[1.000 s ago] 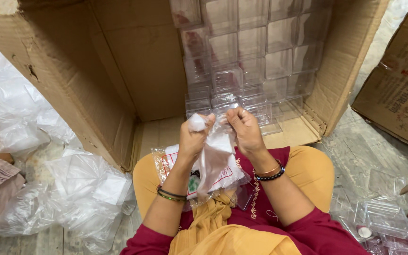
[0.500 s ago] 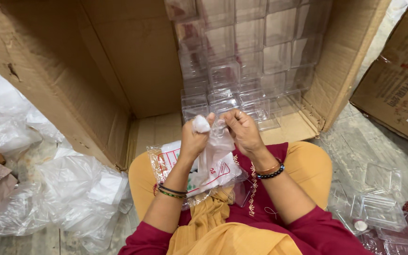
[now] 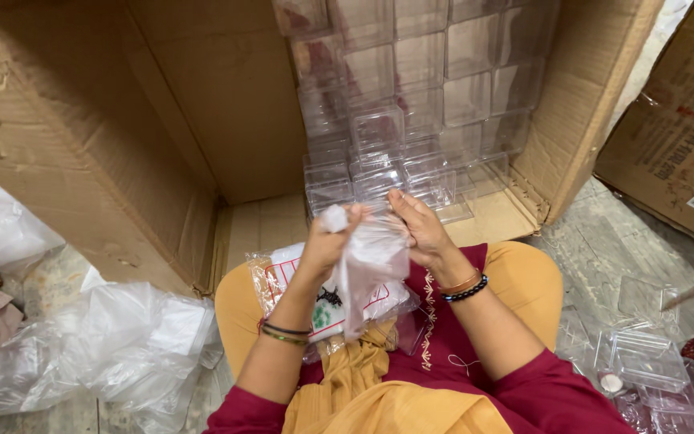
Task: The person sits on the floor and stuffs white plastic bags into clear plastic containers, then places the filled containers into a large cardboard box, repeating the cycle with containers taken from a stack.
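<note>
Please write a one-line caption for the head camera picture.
Left hand and right hand hold a clear plastic bag before a cardboard box of clear plastic cases.

Tight ahead of the fingers, open floor of the box to their left

Just beyond the fingertips (image 3: 402, 202) of the right hand (image 3: 423, 233) stand stacked clear plastic boxes (image 3: 411, 120), blocking forward reach. Left of the left hand (image 3: 327, 245), the bare floor of the cardboard carton (image 3: 259, 229) is open up to its side wall. Beneath the fingers, a printed packet (image 3: 315, 301) fills the lap.
</note>
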### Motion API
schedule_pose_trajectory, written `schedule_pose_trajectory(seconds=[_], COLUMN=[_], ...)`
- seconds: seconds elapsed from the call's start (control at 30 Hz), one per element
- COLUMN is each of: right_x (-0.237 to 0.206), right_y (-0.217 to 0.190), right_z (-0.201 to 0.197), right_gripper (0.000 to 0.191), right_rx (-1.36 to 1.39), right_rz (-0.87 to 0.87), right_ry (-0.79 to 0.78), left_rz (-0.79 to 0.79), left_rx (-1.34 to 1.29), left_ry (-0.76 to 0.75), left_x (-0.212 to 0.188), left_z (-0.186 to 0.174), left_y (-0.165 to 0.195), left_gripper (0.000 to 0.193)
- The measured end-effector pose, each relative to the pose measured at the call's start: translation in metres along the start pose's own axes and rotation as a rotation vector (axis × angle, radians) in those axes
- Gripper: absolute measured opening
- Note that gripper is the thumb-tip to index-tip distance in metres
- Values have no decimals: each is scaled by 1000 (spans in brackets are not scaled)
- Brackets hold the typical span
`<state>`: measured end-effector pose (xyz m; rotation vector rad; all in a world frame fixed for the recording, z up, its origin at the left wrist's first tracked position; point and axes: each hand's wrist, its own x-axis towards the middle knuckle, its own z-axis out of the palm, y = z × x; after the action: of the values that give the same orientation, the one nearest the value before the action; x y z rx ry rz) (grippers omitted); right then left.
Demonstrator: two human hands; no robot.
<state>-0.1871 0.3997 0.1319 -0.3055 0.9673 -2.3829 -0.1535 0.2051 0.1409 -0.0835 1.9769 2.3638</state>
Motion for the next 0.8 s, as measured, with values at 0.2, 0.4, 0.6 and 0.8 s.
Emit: schedule_pose_trajectory(seconds=[0.2, 0.4, 0.6, 0.8], right_x=[-2, 107, 138, 66], right_y=[-73, -99, -67, -4], right_z=[-9, -26, -54, -31], right_gripper=[21, 18, 22, 9], right_rx=[-495, -1348, -862, -196], right_rz=[-2, -525, -409, -277], right_ry=[4, 744, 841, 367], left_rz=[-75, 237, -47, 167], left_rx=[-522, 303, -205, -194], left_ry=[-642, 135, 301, 127], left_x=[18, 169, 195, 85], left_z=[-65, -5, 22, -30], left_y=[57, 22, -3, -8], left_gripper=[18, 24, 22, 16])
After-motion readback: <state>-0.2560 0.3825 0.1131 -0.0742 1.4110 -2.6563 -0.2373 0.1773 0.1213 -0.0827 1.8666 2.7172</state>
